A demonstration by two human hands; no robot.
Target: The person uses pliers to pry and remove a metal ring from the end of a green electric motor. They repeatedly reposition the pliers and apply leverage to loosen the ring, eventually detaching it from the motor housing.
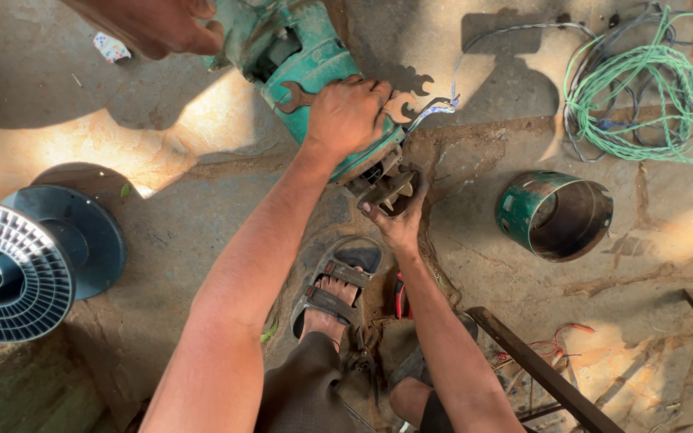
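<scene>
Left hand [346, 116] grips spanner [294, 98] on green motor [314, 60] (right hand [399, 220] beneath).

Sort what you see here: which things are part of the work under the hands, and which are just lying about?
In use:
- green motor body
- open-ended spanner under the left hand
- metal end part at the right hand

Lying about:
- green cylindrical casing
- green wire coil
- finned fan cover
</scene>
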